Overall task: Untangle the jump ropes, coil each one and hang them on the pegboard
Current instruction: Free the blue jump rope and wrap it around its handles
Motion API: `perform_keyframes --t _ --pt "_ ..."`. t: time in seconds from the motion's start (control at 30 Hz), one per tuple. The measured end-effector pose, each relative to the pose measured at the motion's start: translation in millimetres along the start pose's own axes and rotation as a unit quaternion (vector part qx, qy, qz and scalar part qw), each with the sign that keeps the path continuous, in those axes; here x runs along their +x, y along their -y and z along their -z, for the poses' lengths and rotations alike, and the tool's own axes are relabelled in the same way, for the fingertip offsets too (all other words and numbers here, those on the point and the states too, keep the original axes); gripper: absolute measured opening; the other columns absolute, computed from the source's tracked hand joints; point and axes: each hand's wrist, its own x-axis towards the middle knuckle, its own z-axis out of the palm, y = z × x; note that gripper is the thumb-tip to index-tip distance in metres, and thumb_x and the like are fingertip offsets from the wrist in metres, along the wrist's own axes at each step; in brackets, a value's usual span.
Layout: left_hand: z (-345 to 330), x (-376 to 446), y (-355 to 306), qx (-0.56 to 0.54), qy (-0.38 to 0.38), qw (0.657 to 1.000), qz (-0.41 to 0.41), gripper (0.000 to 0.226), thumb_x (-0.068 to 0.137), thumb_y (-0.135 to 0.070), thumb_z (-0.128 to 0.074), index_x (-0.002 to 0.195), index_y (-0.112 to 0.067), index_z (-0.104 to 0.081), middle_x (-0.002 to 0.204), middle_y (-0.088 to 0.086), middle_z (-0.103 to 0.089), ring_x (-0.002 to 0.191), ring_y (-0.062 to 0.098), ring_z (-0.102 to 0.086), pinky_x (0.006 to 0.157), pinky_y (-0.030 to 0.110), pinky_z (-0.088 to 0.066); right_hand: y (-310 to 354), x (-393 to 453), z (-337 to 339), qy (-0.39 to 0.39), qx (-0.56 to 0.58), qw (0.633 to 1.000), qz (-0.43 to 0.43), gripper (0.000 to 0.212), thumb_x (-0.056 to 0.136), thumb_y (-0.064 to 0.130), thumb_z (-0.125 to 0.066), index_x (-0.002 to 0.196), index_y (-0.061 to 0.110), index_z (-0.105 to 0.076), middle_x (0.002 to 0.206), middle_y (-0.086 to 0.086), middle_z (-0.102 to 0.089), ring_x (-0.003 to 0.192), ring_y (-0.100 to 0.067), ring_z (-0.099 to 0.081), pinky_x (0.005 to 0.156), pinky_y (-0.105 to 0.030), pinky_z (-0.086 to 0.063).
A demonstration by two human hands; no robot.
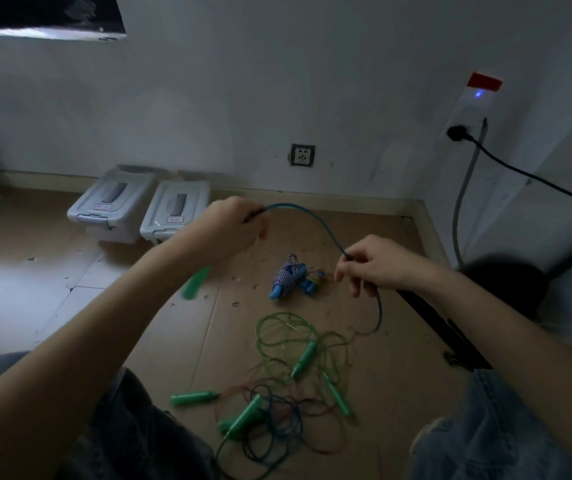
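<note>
Blue rope (315, 220) arches between your hands: left hand (229, 225) fisted round one end, right hand (371, 265) pinching it further along, drawing it clear of the tangle (288, 386) lying on the floor (173, 323) below.

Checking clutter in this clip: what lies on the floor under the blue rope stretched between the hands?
Under the blue rope lie two striped wound bundles on the brown floor. The left hand and right hand hide whatever lies beneath them.
</note>
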Motion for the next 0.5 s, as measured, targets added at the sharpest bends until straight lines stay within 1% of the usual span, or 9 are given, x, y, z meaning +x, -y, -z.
perform_keyframes --t 0.03,0.1,0.17,0.27,0.33,0.37,0.43,0.47,0.5 --pt "-2.6 -1.5 -0.4 0.001 0.039 0.999 -0.001 0.034 0.092 -0.020 -0.047 0.060 -0.030 -0.049 0.058 -0.010 -0.051 0.048 -0.002 -0.048 0.047 0.011 -0.036 2.1 -0.8 0.5 -0.015 0.082 0.996 0.012 0.021 0.096 0.010 -0.045 0.084 0.008 -0.062 0.062 -0.004 -0.061 0.043 -0.006 -0.050 0.041 -0.014 -0.036" --pt "-21.4 -7.5 -2.1 -0.026 0.177 0.984 0.008 0.017 0.091 -0.018 -0.051 0.079 -0.027 -0.058 0.074 -0.005 -0.059 0.062 0.004 -0.054 0.057 0.017 -0.045 7.9 -2.5 1.0 0.000 0.276 0.959 0.057 0.020 0.096 0.007 -0.043 0.087 0.003 -0.060 0.065 -0.008 -0.059 0.047 -0.008 -0.051 0.043 -0.016 -0.036" --pt "-41.2 -15.2 -8.7 -0.102 0.255 0.961 0.010 0.008 0.090 -0.023 -0.053 0.093 -0.026 -0.060 0.077 -0.006 -0.059 0.061 0.004 -0.053 0.056 0.017 -0.046 11.9 -2.5 -0.6 0.030 0.333 0.937 0.098 0.020 0.097 0.009 -0.042 0.091 0.002 -0.060 0.067 -0.009 -0.062 0.052 -0.011 -0.054 0.046 -0.018 -0.038" --pt "-62.8 -16.6 -14.6 -0.175 0.254 0.951 -0.002 0.010 0.092 -0.022 -0.051 0.087 -0.022 -0.059 0.065 -0.008 -0.052 0.044 -0.005 -0.046 0.045 0.007 -0.036 8.3 3.7 -6.4 0.025 0.197 0.977 0.073 0.020 0.098 0.012 -0.042 0.093 0.004 -0.060 0.066 -0.006 -0.063 0.046 -0.009 -0.051 0.041 -0.015 -0.035" --pt "-73.0 -16.1 -11.5 -0.136 0.272 0.953 0.008 0.021 0.096 -0.022 -0.044 0.096 -0.013 -0.063 0.062 -0.008 -0.052 0.041 -0.005 -0.045 0.043 0.006 -0.034 -1.2 9.4 -11.2 0.021 0.034 0.999 -0.004 0.020 0.097 0.014 -0.043 0.094 0.006 -0.061 0.067 -0.004 -0.063 0.044 -0.006 -0.050 0.039 -0.015 -0.035" --pt "-77.9 -16.4 -8.7 -0.106 0.291 0.951 0.025 0.026 0.097 -0.024 -0.040 0.101 -0.011 -0.063 0.062 -0.007 -0.052 0.041 -0.003 -0.045 0.042 0.007 -0.034 -7.7 11.9 -14.6 0.029 -0.038 0.998 -0.044 0.019 0.096 0.016 -0.045 0.097 0.006 -0.060 0.071 -0.004 -0.065 0.049 -0.007 -0.053 0.042 -0.016 -0.038" --pt "-90.5 -16.1 -2.5 -0.076 0.332 0.939 0.049 0.030 0.098 -0.028 -0.036 0.100 -0.014 -0.064 0.062 -0.005 -0.052 0.045 0.005 -0.043 0.041 0.011 -0.034 -19.5 15.7 -27.1 0.049 -0.127 0.987 -0.082 0.027 0.093 0.022 -0.053 0.115 0.007 -0.053 0.098 -0.007 -0.065 0.075 -0.013 -0.060 0.055 -0.021 -0.049" --pt "-98.6 -15.5 -0.5 -0.073 0.349 0.933 0.046 0.030 0.098 -0.028 -0.036 0.097 -0.015 -0.063 0.061 -0.004 -0.051 0.047 0.007 -0.042 0.042 0.013 -0.035 -23.8 17.9 -34.5 0.051 -0.171 0.981 -0.073 0.045 0.089 0.024 -0.059 0.128 0.009 -0.043 0.119 -0.010 -0.058 0.096 -0.019 -0.059 0.071 -0.027 -0.054" --pt "-107.5 -15.3 1.2 -0.074 0.365 0.927 0.036 0.029 0.098 -0.027 -0.037 0.093 -0.015 -0.063 0.061 -0.003 -0.050 0.050 0.010 -0.042 0.044 0.016 -0.036 -27.1 21.8 -43.1 0.048 -0.205 0.977 -0.044 0.068 0.085 0.024 -0.065 0.141 0.012 -0.028 0.138 -0.010 -0.044 0.116 -0.024 -0.050 0.090 -0.034 -0.049"
